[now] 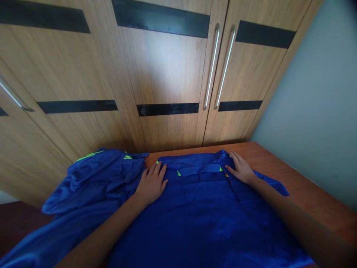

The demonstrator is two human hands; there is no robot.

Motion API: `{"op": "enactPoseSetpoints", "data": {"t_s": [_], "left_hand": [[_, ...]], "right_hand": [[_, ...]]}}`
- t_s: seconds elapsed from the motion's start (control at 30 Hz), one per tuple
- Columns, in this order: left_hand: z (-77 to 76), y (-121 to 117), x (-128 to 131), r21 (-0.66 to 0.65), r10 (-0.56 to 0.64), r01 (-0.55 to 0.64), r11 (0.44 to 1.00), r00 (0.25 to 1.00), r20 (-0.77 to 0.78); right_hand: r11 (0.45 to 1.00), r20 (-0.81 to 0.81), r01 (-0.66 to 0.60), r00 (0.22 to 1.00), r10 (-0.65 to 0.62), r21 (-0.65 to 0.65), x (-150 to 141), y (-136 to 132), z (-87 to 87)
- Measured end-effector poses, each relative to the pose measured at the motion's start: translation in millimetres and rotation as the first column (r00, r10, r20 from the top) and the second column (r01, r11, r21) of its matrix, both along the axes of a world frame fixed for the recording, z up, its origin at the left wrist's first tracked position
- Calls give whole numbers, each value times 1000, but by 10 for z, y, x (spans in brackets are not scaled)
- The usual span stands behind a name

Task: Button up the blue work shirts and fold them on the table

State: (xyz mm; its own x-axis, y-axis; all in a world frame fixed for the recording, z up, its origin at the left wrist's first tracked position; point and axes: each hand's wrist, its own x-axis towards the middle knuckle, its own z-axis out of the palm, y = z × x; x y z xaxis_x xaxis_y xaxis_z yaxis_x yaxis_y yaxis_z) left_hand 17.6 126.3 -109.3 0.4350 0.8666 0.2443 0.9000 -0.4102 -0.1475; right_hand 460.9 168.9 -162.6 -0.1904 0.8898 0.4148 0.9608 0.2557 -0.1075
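Note:
A blue work garment (203,212) with small green tabs lies spread over a brown wooden table (301,182). My left hand (152,183) rests flat on the cloth near its far left part, fingers stretched out. Flat on the garment's far right corner lies my right hand (240,167), fingers also extended. Neither hand grips anything. A bunched part of the blue cloth (95,175) hangs over the table's left side.
A wooden wardrobe (164,74) with dark bands and long metal handles (212,67) stands right behind the table. A pale wall (320,111) runs along the right. Dark floor (16,219) shows at the lower left.

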Motion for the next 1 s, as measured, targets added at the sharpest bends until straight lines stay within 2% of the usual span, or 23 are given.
{"op": "enactPoseSetpoints", "data": {"t_s": [0.1,0.17,0.2,0.27,0.37,0.53,0.67,0.8,0.87,1.0], "left_hand": [[125,155,54,6,9,-9,1000,1000,13],[188,333,98,6,-14,14,1000,999,42],[205,436,115,-14,-41,42,999,996,83],[207,654,132,-136,-92,136,981,954,287],[159,968,112,-315,-34,283,906,789,613],[64,1309,66,-406,153,317,857,596,789],[66,1366,81,-466,294,396,791,421,858],[156,1325,96,-501,385,477,722,323,864],[196,1314,99,-511,429,483,711,277,860],[190,1384,130,-542,498,406,736,217,839]], "right_hand": [[997,86,-67,994,63,42,-111,63,182],[986,147,-163,976,159,17,-245,158,324],[976,149,-215,965,216,-22,-314,220,387],[953,19,-272,961,277,-130,-424,372,482],[942,-269,-242,947,177,-232,-465,635,538],[955,-489,-141,872,-6,-262,-351,992,494],[917,-638,-189,766,-86,-351,-334,1121,461],[869,-733,-279,668,-130,-408,-355,1135,468],[852,-755,-302,638,-154,-428,-359,1130,475],[840,-754,-274,619,-220,-469,-369,1170,504]]}}
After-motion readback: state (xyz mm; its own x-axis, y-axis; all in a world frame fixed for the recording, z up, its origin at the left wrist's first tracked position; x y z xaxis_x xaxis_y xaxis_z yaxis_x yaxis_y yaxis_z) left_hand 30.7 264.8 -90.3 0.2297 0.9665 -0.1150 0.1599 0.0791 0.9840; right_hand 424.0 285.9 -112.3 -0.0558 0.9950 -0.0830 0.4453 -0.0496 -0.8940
